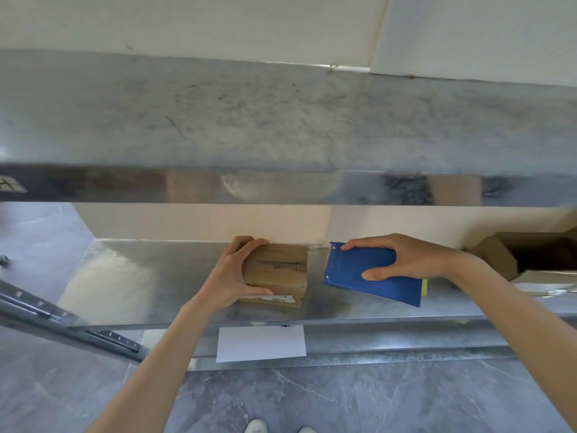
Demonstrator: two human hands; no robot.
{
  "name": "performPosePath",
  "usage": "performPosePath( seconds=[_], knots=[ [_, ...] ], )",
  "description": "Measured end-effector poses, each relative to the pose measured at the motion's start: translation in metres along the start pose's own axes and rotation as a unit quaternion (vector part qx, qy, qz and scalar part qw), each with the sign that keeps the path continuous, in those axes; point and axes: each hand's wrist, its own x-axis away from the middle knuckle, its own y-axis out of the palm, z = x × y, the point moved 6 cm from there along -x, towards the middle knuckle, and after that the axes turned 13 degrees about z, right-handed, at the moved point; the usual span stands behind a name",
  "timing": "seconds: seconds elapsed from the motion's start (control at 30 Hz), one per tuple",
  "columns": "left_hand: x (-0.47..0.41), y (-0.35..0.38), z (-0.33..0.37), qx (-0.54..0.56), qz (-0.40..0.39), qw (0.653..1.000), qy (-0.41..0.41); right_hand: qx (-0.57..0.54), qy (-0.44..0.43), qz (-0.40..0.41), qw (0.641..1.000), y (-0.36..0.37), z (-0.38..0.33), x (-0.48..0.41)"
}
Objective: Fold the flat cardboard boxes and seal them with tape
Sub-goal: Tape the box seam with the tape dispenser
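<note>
Grey marbled floor [343,398] lies under you, with the toes of your pale shoes [256,426] at the bottom edge. A white sheet [260,343] is fixed to the front lip of the lower metal shelf [140,276]. On that shelf your hands are apart. Your left hand [228,276] wraps the left side of a small closed cardboard box [281,270], thumb on its near edge. Your right hand [412,256] grips a blue tool [368,276], tilted, just beside the box and not touching it. Farther right sits an open carton [499,257]. Above runs the upper shelf [281,120], then the white wall [218,23].
</note>
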Motion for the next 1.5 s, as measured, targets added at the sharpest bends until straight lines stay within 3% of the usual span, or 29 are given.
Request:
performPosePath(
  seconds=[0.37,0.53,0.67,0.83,1.13,1.37,1.5],
  knots=[
    [0.002,0.001,0.001,0.011,0.009,1.0,0.001,0.085,-0.008,0.019,0.996,0.026,-0.018,-0.025],
    [0.005,0.0,0.001,0.011,0.007,1.0,0.009,0.232,-0.006,0.056,0.971,0.049,-0.008,-0.03],
    [0.005,0.0,0.002,0.001,0.013,1.0,0.005,0.202,-0.006,0.129,0.971,0.065,0.011,-0.033],
    [0.007,-0.002,0.004,0.018,0.028,0.999,0.002,0.208,0.038,0.259,0.942,0.067,0.045,-0.038],
    [0.01,-0.002,0.003,0.001,0.037,0.999,-0.03,0.239,0.082,0.303,0.919,0.086,0.065,-0.037],
    [0.01,-0.002,0.005,0.004,0.041,0.999,-0.037,0.155,0.113,0.311,0.931,0.085,0.07,-0.04],
    [0.01,-0.002,0.004,0.021,0.049,0.998,-0.043,0.231,0.111,0.34,0.905,0.08,0.052,-0.031]
  ],
)
